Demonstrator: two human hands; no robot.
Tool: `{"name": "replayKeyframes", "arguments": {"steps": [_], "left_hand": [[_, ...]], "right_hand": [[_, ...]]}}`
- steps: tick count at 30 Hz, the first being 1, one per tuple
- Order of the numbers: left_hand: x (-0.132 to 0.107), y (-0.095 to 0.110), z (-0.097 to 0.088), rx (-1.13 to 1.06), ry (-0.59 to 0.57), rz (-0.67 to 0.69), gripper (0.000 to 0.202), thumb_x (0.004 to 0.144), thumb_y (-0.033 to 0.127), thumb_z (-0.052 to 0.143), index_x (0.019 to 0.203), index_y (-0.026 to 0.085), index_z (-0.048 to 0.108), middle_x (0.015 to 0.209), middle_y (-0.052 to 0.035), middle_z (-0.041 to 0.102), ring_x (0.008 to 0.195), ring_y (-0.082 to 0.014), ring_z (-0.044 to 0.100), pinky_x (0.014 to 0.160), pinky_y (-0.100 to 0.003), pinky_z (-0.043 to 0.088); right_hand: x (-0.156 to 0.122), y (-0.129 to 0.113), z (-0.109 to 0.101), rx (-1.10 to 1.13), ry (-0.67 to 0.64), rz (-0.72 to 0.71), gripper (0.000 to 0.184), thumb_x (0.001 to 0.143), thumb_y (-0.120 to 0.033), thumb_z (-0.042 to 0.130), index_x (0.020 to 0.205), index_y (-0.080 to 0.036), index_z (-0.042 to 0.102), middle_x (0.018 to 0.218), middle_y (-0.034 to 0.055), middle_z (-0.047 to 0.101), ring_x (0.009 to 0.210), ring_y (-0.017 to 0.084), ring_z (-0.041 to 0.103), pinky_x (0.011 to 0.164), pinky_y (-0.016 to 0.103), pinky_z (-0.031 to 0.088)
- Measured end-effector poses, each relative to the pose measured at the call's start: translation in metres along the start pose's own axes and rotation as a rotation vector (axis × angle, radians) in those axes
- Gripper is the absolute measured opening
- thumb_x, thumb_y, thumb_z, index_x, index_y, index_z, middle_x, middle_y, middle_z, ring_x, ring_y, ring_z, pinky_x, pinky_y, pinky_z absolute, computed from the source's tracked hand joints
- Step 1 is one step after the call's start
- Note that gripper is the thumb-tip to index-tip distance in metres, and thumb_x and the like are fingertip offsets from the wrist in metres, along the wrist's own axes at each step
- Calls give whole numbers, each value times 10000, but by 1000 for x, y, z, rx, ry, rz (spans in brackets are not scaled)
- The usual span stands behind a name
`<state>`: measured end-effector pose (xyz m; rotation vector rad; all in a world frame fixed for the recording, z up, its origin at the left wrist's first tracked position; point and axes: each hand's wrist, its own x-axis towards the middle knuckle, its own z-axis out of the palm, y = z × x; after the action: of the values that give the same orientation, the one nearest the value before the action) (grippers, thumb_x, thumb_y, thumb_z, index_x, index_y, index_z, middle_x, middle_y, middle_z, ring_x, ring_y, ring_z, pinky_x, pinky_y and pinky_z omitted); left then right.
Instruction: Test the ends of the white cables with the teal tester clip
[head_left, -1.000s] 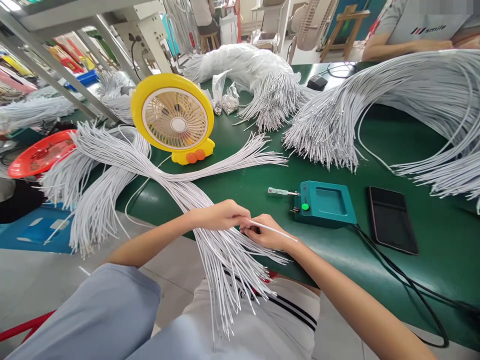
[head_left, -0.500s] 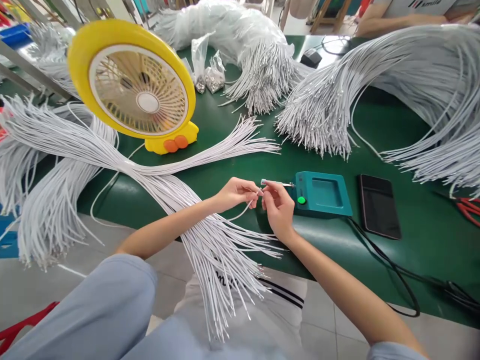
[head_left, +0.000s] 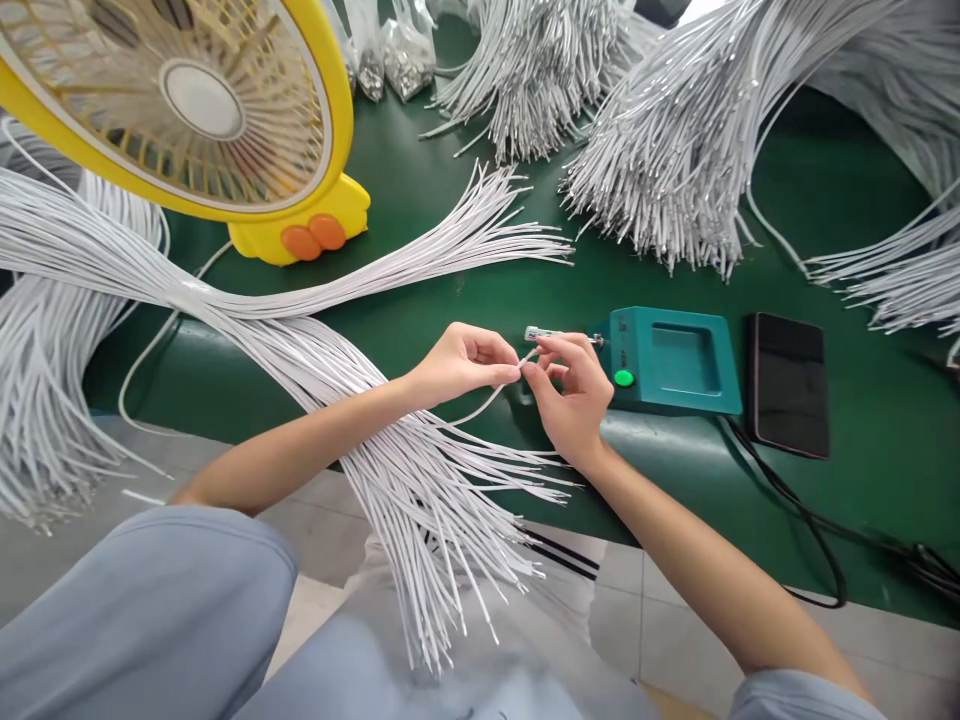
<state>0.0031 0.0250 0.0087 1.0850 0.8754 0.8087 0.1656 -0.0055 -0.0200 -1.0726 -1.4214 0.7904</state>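
Observation:
A single white cable [head_left: 489, 402] runs up from the bundle into my hands. Pinched between thumb and index finger, it is held by my left hand [head_left: 471, 366] near its end. My right hand [head_left: 574, 395] closes its thumb and fingertips on the tip of the same cable, almost touching the left fingertips. Right behind the right fingers, a slim clear-and-white piece [head_left: 541, 333] points left from a teal device [head_left: 721, 388] with a green button [head_left: 624, 378]. The large bundle of white cables [head_left: 352, 375] lies under my left forearm, its loose ends hanging over the table edge.
A yellow fan [head_left: 341, 110] stands at the left. Small bags of metal parts [head_left: 407, 60] and more cable bundles [head_left: 660, 160] lie at the back. A black phone [head_left: 789, 385] is right of the device, with a black cord [head_left: 780, 490] trailing along the green table [head_left: 885, 500].
The camera view has moved closer and tilted down. My hands stay together at the cable's end; the right fingers have shifted their grip slightly, and a bit of cable tip now shows between them.

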Motion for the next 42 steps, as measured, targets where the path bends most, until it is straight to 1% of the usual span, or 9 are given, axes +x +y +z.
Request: {"name": "replayKeyframes", "arguments": {"steps": [5,15,20,22,25,28,31,36,42], "left_hand": [[-1,0,3,11,23,-12,225,608,230,814,674,71,669,539,3,611,465,-60,536,433,-163,438],[-1,0,3,-9,17,-13,281,610,274,821,697,72,645,531,7,603,443,-71,556,433,-181,470],[-1,0,3,-1,20,-6,272,606,247,823,703,72,638,546,9,600,448,-71,559,439,-184,475],[-2,0,3,9,26,-7,244,606,214,815,701,74,638,553,10,603,447,-70,561,441,-183,477],[-2,1,3,26,18,-2,193,614,165,790,699,74,642,565,8,614,449,-67,561,448,-181,479],[-2,1,3,51,-2,8,160,626,147,771,697,76,646,574,3,620,456,-67,562,454,-181,478],[-2,-1,3,85,1,20,146,633,140,760,702,79,647,587,2,621,459,-67,559,454,-181,470],[-2,-3,5,129,21,12,122,643,132,737,708,74,652,594,-17,638,461,-71,555,452,-182,463],[-1,-4,4,148,-7,16,100,676,141,717,718,68,664,616,-38,659,481,-72,558,486,-193,489]], "right_hand": [[0,2,-1,-61,5,-71,141,825,-235,652,965,-248,661,895,26,587,624,91,518,485,243,460],[-1,5,1,-1,2,-70,124,811,-191,655,924,-241,656,814,14,612,674,122,569,513,259,467],[-1,2,-1,14,-27,11,71,806,-240,654,821,-214,590,785,8,580,670,118,547,519,249,446],[-1,2,-2,68,-49,75,83,833,-284,618,876,-215,599,838,20,580,721,125,558,546,249,461],[2,1,-3,161,-95,183,193,847,-332,598,1007,-226,622,894,32,589,790,141,570,564,248,472],[5,-1,-1,223,-117,215,112,834,-310,630,827,-199,643,798,16,578,737,128,551,583,251,461],[6,-1,0,254,-114,243,197,828,-301,650,678,-182,606,696,-3,545,644,103,503,583,250,434],[3,3,1,390,-136,395,215,796,-365,685,702,-187,608,719,-8,557,569,86,480,523,240,419],[1,3,3,449,-127,431,162,789,-328,695,736,-189,629,744,-8,561,616,94,512,586,246,470]]}}
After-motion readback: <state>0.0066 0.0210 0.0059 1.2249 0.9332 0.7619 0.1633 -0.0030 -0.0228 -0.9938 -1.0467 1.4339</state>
